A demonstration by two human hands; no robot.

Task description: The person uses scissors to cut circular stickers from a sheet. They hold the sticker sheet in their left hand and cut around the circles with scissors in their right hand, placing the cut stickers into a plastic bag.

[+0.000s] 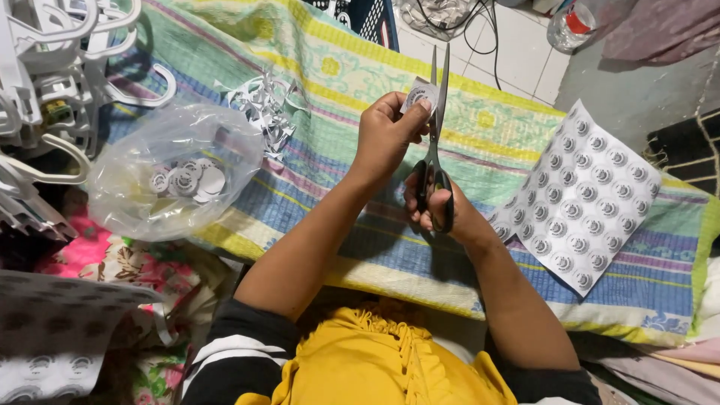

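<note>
My left hand [385, 135] pinches a small round paper sticker [420, 96] between thumb and fingers, held up over the striped cloth [322, 90]. My right hand [442, 206] grips the black handles of a pair of scissors [436, 112]. The blades point away from me and sit against the sticker's edge, slightly apart. A printed sheet of round stickers [581, 199] lies flat on the cloth to the right of my right hand.
A clear plastic bag [172, 169] holding several cut round stickers rests at the left. Paper scraps [266, 105] lie beyond it. White plastic hangers [52, 75] pile at the far left. Another printed sheet [52, 330] sits at the lower left. Cables [457, 19] and a bottle [570, 22] lie on the tiled floor.
</note>
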